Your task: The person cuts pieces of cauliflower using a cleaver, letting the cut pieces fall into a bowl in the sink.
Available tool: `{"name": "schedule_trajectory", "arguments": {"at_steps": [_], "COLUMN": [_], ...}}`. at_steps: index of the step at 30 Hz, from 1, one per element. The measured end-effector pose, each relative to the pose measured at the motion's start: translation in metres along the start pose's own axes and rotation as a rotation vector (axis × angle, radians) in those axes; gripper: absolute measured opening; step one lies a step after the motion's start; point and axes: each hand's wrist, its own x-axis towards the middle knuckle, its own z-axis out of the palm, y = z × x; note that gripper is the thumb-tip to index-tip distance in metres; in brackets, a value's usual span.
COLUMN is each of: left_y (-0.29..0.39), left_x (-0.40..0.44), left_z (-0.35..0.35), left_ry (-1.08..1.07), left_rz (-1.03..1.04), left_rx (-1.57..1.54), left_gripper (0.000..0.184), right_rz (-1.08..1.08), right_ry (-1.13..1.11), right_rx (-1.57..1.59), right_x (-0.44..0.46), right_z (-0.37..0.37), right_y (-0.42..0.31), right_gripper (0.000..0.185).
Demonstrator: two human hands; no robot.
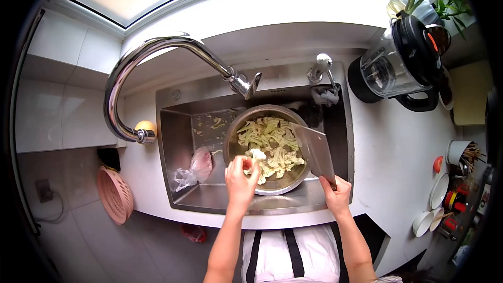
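My left hand (242,178) is closed on a small cauliflower floret (257,154), over the near left rim of a metal bowl (233,126). Cut cauliflower pieces (270,133) fill much of the bowl, which stands in the sink. In my right hand (336,193) is the handle of a cleaver (315,149). Its broad blade points away from me and covers part of the bowl's right rim. The fingers of both hands are wrapped or pinched, so part of the floret and most of the handle are hidden.
The steel sink (209,204) also holds a plastic bag with pinkish contents (200,165) and scattered scraps (218,122). A curved faucet (118,84) arches over its back left. On the right counter stands a blender (395,65); a pink basket (114,195) is at the left.
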Motion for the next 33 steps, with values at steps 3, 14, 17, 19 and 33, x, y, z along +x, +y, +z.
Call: {"name": "schedule_trajectory", "arguments": {"at_steps": [3, 14, 17, 19, 33], "left_y": [-0.027, -0.072, -0.077, -0.085, -0.008], "left_x": [0.025, 0.013, 0.01, 0.008, -0.015], "left_z": [0.021, 0.105, 0.143, 0.153, -0.027], "left_ry": [-0.027, -0.204, -0.194, -0.168, -0.413], "left_rz": [-0.079, 0.156, 0.125, 0.149, -0.608], "left_rx": [-0.098, 0.128, 0.294, 0.338, -1.794], "left_gripper": [0.02, 0.016, 0.019, 0.021, 0.027], "right_rz": [0.024, 0.009, 0.019, 0.013, 0.003], "right_ry": [0.035, 0.102, 0.106, 0.105, 0.059], "right_rx": [0.009, -0.013, -0.013, -0.012, 0.041], "right_x": [-0.001, -0.013, -0.014, -0.016, -0.011], "right_z": [-0.005, -0.023, -0.025, -0.024, -0.008], "right_y": [-0.005, -0.002, -0.008, -0.006, -0.01], "right_gripper": [0.011, 0.012, 0.011, 0.01, 0.01]}}
